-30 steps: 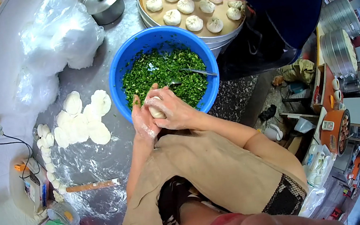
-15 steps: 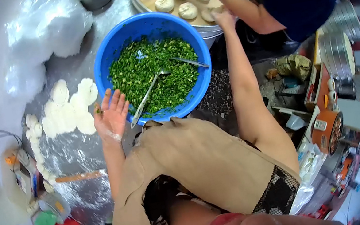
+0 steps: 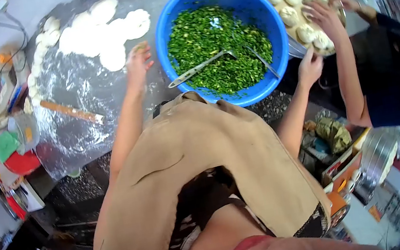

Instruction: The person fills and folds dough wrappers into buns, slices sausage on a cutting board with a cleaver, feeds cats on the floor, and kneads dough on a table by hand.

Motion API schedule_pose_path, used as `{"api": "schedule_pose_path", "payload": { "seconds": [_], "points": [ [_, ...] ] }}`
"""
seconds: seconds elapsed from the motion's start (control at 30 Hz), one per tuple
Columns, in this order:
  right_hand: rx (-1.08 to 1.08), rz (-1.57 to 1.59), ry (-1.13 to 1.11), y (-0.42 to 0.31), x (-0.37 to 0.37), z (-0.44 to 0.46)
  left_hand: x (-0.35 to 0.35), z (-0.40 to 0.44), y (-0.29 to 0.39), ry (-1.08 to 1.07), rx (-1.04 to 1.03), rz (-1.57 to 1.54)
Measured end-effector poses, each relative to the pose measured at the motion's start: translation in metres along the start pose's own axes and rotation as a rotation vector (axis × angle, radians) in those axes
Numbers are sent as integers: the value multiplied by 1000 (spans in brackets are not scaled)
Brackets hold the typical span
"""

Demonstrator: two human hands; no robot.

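My left hand (image 3: pixel 139 63) is raised beside flat white dough rounds (image 3: pixel 114 57) on the floured table. Its fingers are slightly bent and apart, with nothing visible in them. My right hand (image 3: pixel 310 69) is at the near rim of the round tray (image 3: pixel 280 19), its fingers drawn together close to a filled bun (image 3: pixel 322 41). What they grip, if anything, is hidden. Between my hands stands a blue basin (image 3: pixel 162 52) of chopped green filling (image 3: pixel 213 43). A spoon with a pale handle (image 3: pixel 196 70) and a second metal utensil (image 3: pixel 262 61) rest in the filling.
Another person's hand (image 3: pixel 325 16) reaches over the tray of buns, and their other hand (image 3: pixel 345 2) is at its far edge. A rolling pin (image 3: pixel 71 112) lies on the table near a row of dough pieces (image 3: pixel 35 73). Stacked metal trays (image 3: pixel 386 146) stand at the right.
The view has swung, so basin and tray appear farther right. My left hand has turned from palm-up beside the basin towards the dough rounds. My right hand has drawn back to the tray's rim.
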State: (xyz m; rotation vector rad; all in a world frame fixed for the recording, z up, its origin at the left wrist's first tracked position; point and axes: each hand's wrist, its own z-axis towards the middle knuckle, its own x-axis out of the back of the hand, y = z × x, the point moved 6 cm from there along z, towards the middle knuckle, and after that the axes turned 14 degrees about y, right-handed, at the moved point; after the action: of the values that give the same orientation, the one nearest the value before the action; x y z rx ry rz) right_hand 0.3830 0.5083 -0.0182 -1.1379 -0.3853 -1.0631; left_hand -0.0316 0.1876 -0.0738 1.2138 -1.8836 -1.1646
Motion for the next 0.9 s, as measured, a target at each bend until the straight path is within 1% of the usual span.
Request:
{"api": "schedule_pose_path", "payload": {
  "seconds": [0.03,0.1,0.13,0.17,0.2,0.23,0.27,0.3,0.37,0.4,0.43,0.47,0.5,0.53,0.57,0.6,0.63,0.7,0.73,0.77,0.83,0.87,0.9],
  "points": [
    [-93,172,-47,-3,1,-30,0,3,-1,55,-149,249],
    [-491,488,-113,28,-17,-71,-14,7,-24,83,-8,150],
    [-112,353,3,1,9,-74,-19,1,-2,207,-471,438],
    [155,268,73,-24,30,-81,-24,-4,-4,199,-468,431],
    [408,198,57,-59,43,-89,-36,-35,34,201,-752,602],
    [596,126,-22,-83,46,-98,-49,-62,56,193,-1039,768],
    [727,21,-110,-94,41,-106,-60,-72,49,8,-1116,890],
    [836,-101,-172,-93,29,-112,-71,-89,48,-88,-1220,1017],
    [1041,-300,-293,-78,-2,-124,-91,-102,37,-294,-1277,1244],
    [1104,-336,-288,-81,-8,-125,-96,-101,32,-299,-1282,1231],
    [1094,-348,-291,-81,-10,-124,-103,-96,23,-302,-1317,1311],
    [1054,-330,-319,-79,-11,-123,-106,-93,16,-307,-1348,1394],
    [1009,-314,-349,-82,-7,-123,-106,-94,15,-314,-1352,1388],
    [1004,-323,-348,-86,-1,-125,-105,-95,17,-278,-1345,1329],
    [851,-255,-443,-85,3,-125,-103,-96,19,-242,-1336,1269],
    [696,-185,-530,-84,7,-126,-101,-99,24,-224,-1378,1230],
    [694,-190,-526,-86,15,-129,-100,-101,22,-227,-1382,1224],
    [484,-107,-593,-81,26,-134,-94,-93,14,-253,-1175,1186],
    [499,3,-525,-73,24,-136,-90,-93,16,-252,-1178,1186],
    [501,5,-525,-60,23,-136,-85,-93,18,-259,-1173,1168],
    [-238,417,-745,-41,39,-144,-72,-97,27,-262,-1165,1149],
    [-261,557,-729,-46,52,-149,-60,-97,35,-223,-1084,1133],
    [-325,614,-703,-42,58,-156,-49,-96,40,-186,-1006,1117]
  ]
}}
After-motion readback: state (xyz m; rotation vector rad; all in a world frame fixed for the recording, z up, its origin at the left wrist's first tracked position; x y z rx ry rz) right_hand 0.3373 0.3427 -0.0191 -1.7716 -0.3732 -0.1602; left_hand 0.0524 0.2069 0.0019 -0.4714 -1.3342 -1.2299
